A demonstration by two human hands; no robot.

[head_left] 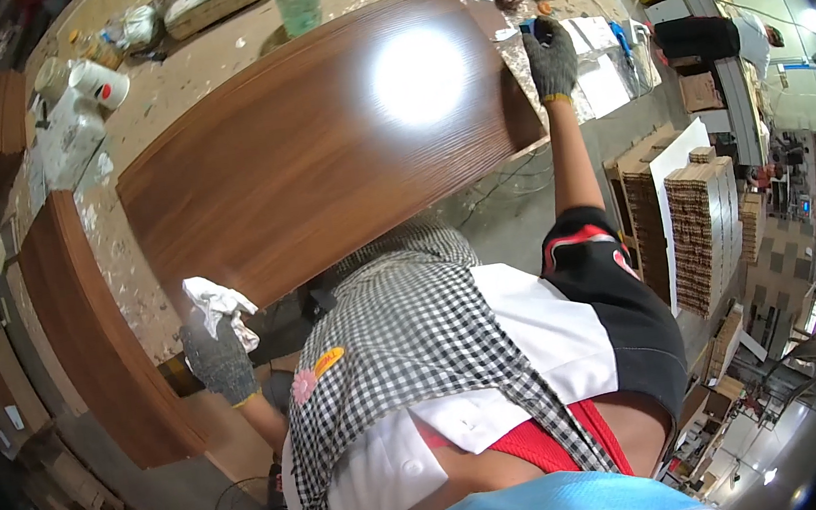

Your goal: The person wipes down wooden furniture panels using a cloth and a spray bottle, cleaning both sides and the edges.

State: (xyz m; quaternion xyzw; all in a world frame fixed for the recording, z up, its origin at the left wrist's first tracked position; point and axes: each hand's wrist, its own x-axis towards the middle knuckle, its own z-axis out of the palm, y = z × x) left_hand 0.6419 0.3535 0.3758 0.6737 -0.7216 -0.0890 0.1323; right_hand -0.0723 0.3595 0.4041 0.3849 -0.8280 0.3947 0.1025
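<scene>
A wide brown wood-grain board point(259, 181) lies across the worktable in front of me, with a bright light reflected on its surface. My left hand point(219, 362), in a grey knit glove, is closed on a crumpled white cloth point(219, 299) beside the board's near left corner. At the far right, past the board's right end, my right hand point(553, 59) wears a matching glove and reaches out over the table. Its fingers are curled beside a small blue item point(528, 28); what they grip is too small to make out.
More brown boards point(101, 340) are stacked at the left. A green bottle point(299, 0), a white cup point(99, 84) and several jars stand along the table's far side. White sheets point(602, 82) lie right of my right hand. Cardboard stacks point(702, 231) stand on the right, and a person point(754, 39) is beyond.
</scene>
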